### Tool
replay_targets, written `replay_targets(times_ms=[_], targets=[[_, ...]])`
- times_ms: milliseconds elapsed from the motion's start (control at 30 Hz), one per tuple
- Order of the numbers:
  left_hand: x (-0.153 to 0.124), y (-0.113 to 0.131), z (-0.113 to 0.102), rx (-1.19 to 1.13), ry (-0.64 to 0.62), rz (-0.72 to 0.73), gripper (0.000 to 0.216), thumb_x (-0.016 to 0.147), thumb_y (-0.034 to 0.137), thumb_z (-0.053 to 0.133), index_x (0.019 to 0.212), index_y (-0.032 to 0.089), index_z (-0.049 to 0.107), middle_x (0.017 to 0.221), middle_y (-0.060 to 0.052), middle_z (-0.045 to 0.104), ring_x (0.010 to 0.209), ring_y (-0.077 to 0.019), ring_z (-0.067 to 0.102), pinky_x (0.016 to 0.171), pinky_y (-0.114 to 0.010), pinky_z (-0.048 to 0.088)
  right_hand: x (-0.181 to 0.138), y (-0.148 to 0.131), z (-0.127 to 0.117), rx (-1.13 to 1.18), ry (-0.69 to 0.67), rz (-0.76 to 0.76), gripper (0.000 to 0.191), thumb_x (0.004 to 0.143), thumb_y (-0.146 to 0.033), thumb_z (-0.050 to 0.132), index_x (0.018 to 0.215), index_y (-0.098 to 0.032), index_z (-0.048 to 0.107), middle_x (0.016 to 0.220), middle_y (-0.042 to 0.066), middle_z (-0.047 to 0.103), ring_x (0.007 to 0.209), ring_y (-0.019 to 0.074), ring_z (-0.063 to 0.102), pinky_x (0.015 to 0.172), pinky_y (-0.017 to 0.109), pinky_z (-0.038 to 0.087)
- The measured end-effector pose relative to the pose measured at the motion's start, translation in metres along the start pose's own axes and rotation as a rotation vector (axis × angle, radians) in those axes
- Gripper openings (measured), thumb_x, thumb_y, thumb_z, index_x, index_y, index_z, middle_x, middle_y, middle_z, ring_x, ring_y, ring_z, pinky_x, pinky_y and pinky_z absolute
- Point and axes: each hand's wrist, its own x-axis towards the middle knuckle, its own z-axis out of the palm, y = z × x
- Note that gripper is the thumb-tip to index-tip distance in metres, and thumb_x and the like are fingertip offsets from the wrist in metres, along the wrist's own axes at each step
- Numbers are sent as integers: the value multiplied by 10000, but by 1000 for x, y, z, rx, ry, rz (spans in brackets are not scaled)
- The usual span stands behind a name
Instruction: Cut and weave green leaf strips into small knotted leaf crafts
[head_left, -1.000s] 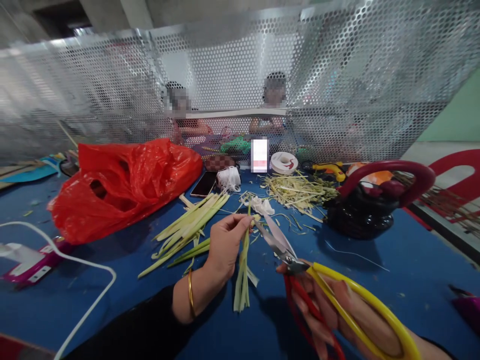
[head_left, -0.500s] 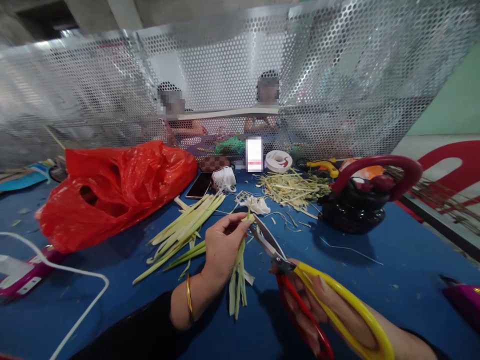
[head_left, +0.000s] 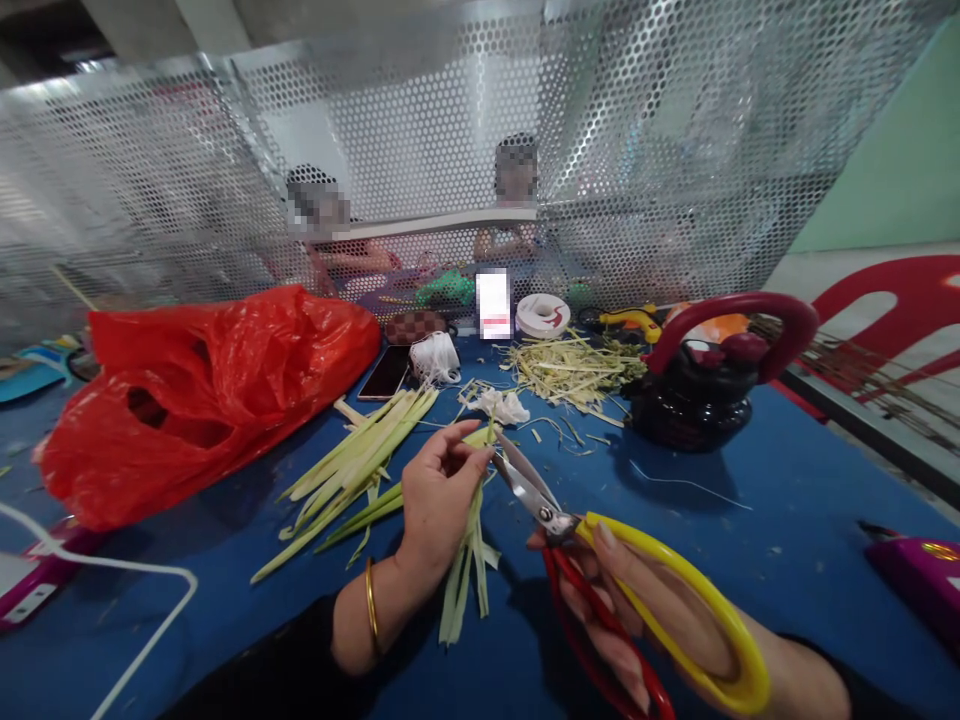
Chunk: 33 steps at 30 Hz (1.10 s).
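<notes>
My left hand is closed in a pinch on a small bundle of pale green leaf strips; their loose ends hang down below it. A gold bangle circles that wrist. In my right hand is a pair of scissors with one yellow and one red handle, my fingers through the loops. The scissor blades are parted, their tips right at the top of the bundle beside my left fingertips. Whether they touch the strips, I cannot tell. Left of my left hand lies a pile of longer green strips.
A red plastic bag takes up the left side. Behind the hands are a dark phone, white string, a white spool and plant scraps. A black pot with a red handle stands right. Two people sit beyond the perforated screen.
The view has turned slightly to the right, so most things sit further left. Both hands keep their holds, and the scissor blades stay parted beside the bundle.
</notes>
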Motion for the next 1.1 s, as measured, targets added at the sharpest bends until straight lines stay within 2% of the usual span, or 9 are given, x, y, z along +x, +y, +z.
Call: replay_targets(times_ms=[167, 300, 500, 567, 700, 833, 967, 1033, 1100], targets=[[2, -4, -1, 30, -10, 5, 358, 694, 278, 727, 1026, 168, 650, 643, 43, 591, 598, -89, 546, 634, -211, 474, -1, 0, 1, 46, 2, 35, 575, 850, -673, 483, 1177, -205, 551, 672, -23, 539, 343, 24, 424, 330, 159, 440], [2, -4, -1, 19, -19, 6, 366, 703, 272, 720, 1040, 153, 644, 648, 41, 584, 618, -94, 554, 638, -208, 469, -1, 6, -3, 92, 33, 54, 521, 892, -624, 461, 1214, -217, 515, 684, -38, 530, 318, 7, 379, 300, 129, 387], [2, -5, 0, -33, -4, 15, 356, 681, 275, 740, 1005, 151, 660, 655, 43, 591, 615, -86, 555, 635, -195, 468, -1, 8, -3, 151, -9, 45, 487, 866, -603, 537, 1170, -223, 525, 644, -70, 489, 323, -2, 360, 300, 105, 330], [2, -5, 0, -103, -18, -19, 362, 677, 297, 750, 998, 154, 662, 690, 28, 625, 626, -94, 576, 632, -202, 480, -3, 2, 2, 103, 31, 51, 481, 867, -611, 529, 1158, -228, 529, 652, -70, 495, 327, -9, 355, 309, 102, 312], [1, -3, -1, -220, -89, -179, 310, 668, 333, 755, 914, 152, 704, 693, -4, 673, 559, -99, 579, 568, -215, 485, -8, -10, 11, -68, 112, 25, 494, 840, -650, 531, 1086, -223, 556, 636, -70, 482, 354, -10, 332, 343, 110, 299], [0, -2, -1, -222, -109, -227, 238, 674, 321, 749, 844, 154, 748, 653, -11, 680, 526, -93, 567, 540, -206, 480, -11, -15, 14, -109, 110, 4, 509, 785, -697, 555, 942, -214, 594, 597, -66, 453, 381, 5, 323, 366, 128, 291], [-1, -2, 1, -183, -92, -212, 222, 700, 314, 726, 853, 157, 763, 669, -17, 686, 532, -97, 571, 531, -202, 480, -11, -9, 12, -21, 139, -3, 535, 761, -688, 600, 1077, -256, 595, 693, -37, 526, 431, 30, 365, 403, 149, 344], [-2, -2, 2, -153, -64, -189, 209, 712, 303, 710, 848, 154, 764, 663, -16, 683, 529, -101, 577, 534, -207, 484, -10, -4, 10, -15, 145, -12, 537, 795, -677, 570, 1144, -268, 586, 736, -16, 556, 452, 44, 392, 421, 162, 373], [-2, -3, 2, -114, -45, -155, 201, 718, 295, 701, 849, 156, 765, 663, -14, 684, 534, -107, 589, 542, -211, 490, -9, 0, 7, -96, 141, -82, 521, 850, -667, 489, 1167, -269, 598, 712, -3, 559, 444, 59, 409, 417, 178, 390]])
